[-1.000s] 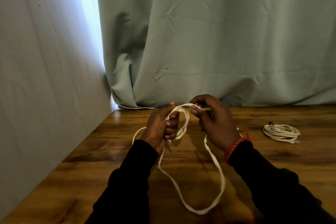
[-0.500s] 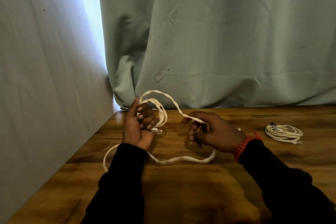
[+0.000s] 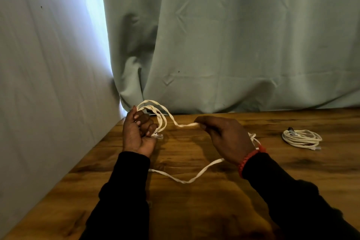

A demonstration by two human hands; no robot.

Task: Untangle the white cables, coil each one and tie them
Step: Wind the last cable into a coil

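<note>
1. Your left hand (image 3: 139,134) is curled around a few loops of the white cable (image 3: 155,112), palm turned up, near the back left corner of the table (image 3: 194,210). A clear plug end (image 3: 158,136) pokes out just under its fingers.
2. Your right hand (image 3: 226,138) pinches the same cable between thumb and fingertips, a little to the right of the loops. A short span runs slack between your two hands.
3. The loose remainder passes under your right wrist, drops to the table and trails back toward your left sleeve (image 3: 124,191). Where it ends is hidden by that sleeve.
4. The coiled cable (image 3: 301,138) lies on the table well to your right, apart from both hands. It looks finished, though whether it is tied is too small to tell.
5. You appear to be partway through coiling this cable: some loops are gathered, and a fair length is still free.
6. The next move probably calls for carrying the pinched span over to your left hand as another loop, matching the size of those already held.
7. Watch for the twist visible in the flat cable; let it turn between your fingers so the loops sit flat.
</note>
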